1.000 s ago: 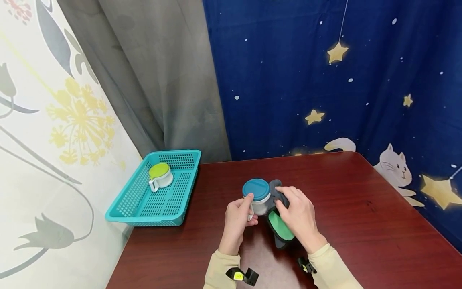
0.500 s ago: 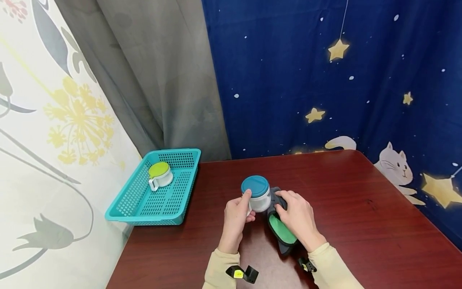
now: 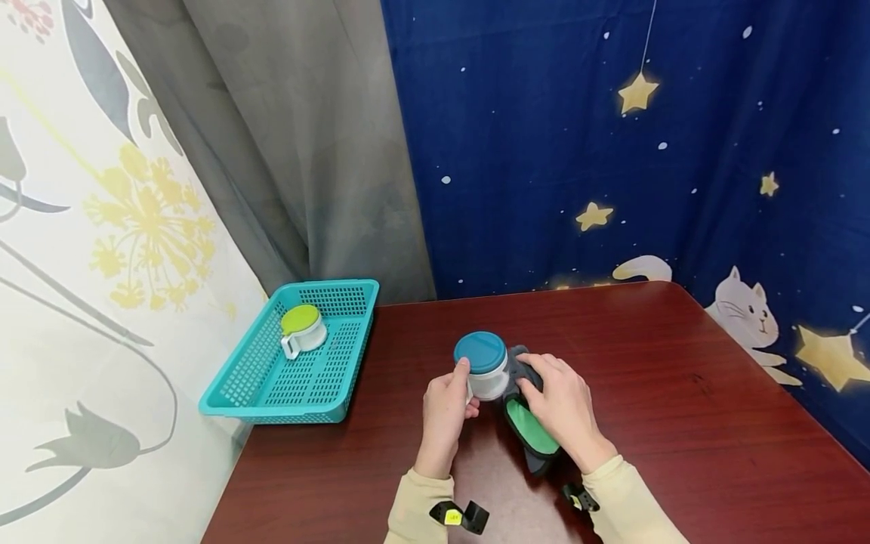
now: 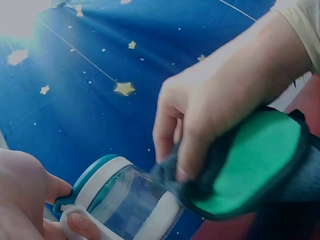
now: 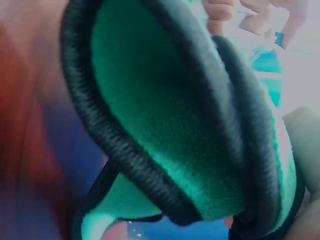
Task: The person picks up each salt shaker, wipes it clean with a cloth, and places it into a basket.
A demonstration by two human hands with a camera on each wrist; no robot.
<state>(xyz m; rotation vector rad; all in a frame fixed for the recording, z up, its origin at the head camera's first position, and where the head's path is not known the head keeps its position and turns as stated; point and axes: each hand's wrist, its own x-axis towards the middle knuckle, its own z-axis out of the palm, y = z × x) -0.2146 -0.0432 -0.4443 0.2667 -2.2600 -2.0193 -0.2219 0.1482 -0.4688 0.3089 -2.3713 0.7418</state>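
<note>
My left hand [image 3: 443, 414] grips the white handle of a clear seasoning jar [image 3: 491, 385] with a blue lid, its thumb up against the lid's edge. The jar is held tilted above the table; in the left wrist view a white band shows at the bottom end of the jar [image 4: 135, 200]. My right hand [image 3: 566, 404] pinches a folded cloth [image 3: 532, 429], green on one side and dark grey on the other, against the jar's right side and base. Close up in the right wrist view, the dark-edged cloth [image 5: 160, 115] covers much of the jar.
A turquoise plastic basket [image 3: 350, 363] stands at the left of the reddish-brown table [image 3: 652, 378]. In it sits another jar [image 3: 309, 336] with a lime-green lid and white handle. A patterned wall and curtains [image 3: 544, 136] bound the table's left and far sides.
The jar has risen slightly and shifted a little left in my left hand. The cloth in my right hand has slid down, then slightly up, along the jar's side.
</note>
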